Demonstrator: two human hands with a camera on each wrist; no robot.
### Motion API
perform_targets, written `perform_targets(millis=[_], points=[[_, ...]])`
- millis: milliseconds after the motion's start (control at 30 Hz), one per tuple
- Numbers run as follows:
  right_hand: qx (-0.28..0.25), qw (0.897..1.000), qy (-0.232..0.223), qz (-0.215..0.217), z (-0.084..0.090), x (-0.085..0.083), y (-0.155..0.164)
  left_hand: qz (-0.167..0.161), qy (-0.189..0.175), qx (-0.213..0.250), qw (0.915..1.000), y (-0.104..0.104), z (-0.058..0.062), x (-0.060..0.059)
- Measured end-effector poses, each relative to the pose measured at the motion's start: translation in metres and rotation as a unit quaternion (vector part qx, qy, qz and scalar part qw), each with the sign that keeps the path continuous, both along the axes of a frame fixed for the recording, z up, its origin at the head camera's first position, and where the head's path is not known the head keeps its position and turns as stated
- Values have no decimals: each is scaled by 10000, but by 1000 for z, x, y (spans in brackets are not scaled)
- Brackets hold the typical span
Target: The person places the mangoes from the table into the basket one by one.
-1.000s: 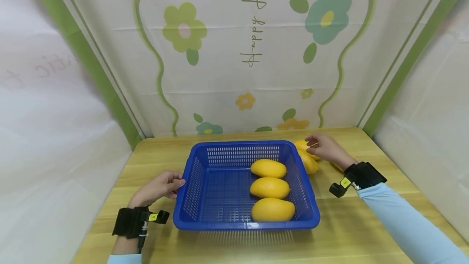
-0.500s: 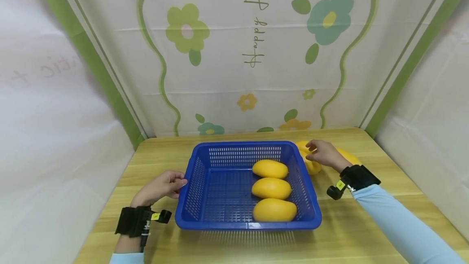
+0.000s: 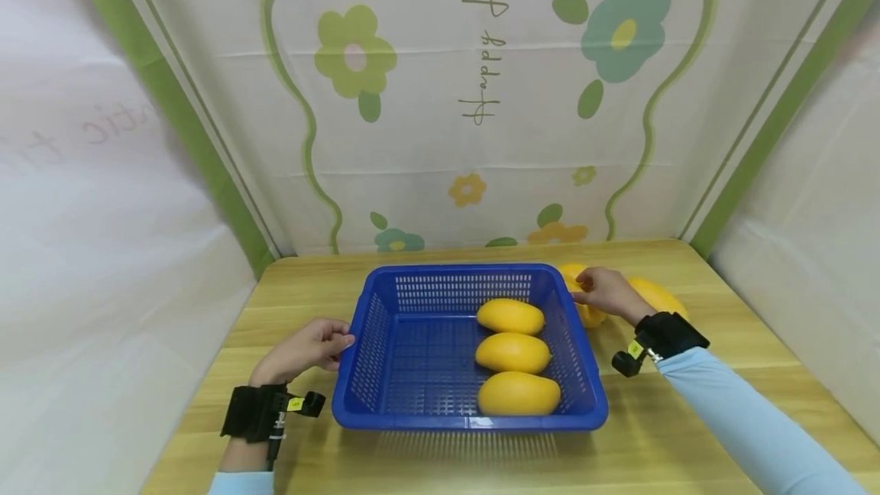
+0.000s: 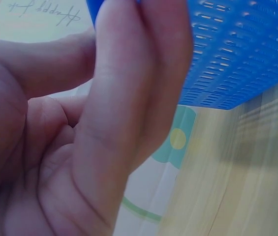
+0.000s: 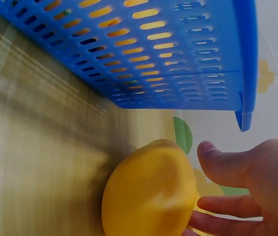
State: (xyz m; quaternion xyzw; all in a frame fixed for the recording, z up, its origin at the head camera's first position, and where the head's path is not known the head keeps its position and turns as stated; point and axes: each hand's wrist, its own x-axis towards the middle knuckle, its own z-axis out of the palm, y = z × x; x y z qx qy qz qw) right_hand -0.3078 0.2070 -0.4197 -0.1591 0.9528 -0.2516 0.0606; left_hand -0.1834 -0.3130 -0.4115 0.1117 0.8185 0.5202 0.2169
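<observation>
A blue plastic basket (image 3: 474,423) with slotted walls stands in the middle of the table. Three yellow mangoes lie in a row along its right side, among them a middle mango (image 3: 512,353). My left hand (image 3: 302,350) pinches the basket's left rim between thumb and fingers. Just outside the right wall, my right hand (image 3: 610,293) is over some more mangoes. In the right wrist view its thumb and fingers are spread, with fingertips beside a mango (image 5: 151,194) and partly hidden behind it. Whether they touch it is unclear.
Another mango (image 3: 658,298) lies to the right, partly behind the right wrist. The wooden table (image 3: 694,373) meets a white flowered cloth (image 3: 426,128) at the back, with cloth sides at left and right.
My right hand has moved slightly left and nearer, toward the basket's right wall, uncovering the rightmost mango. My left hand stays on the rim. The view has shifted slightly.
</observation>
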Motion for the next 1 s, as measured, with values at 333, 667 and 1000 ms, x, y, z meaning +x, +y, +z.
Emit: perform_targets(millis=[333, 667, 1000], points=[[207, 9996, -52, -158, -5, -1, 0, 6, 12, 10, 10000, 1, 0, 0], [167, 9985, -461, -234, -4, 0, -2, 8, 14, -8, 10000, 1, -1, 0], [113, 9976, -667, -165, -6, 0, -3, 14, -2, -36, 10000, 1, -1, -1]])
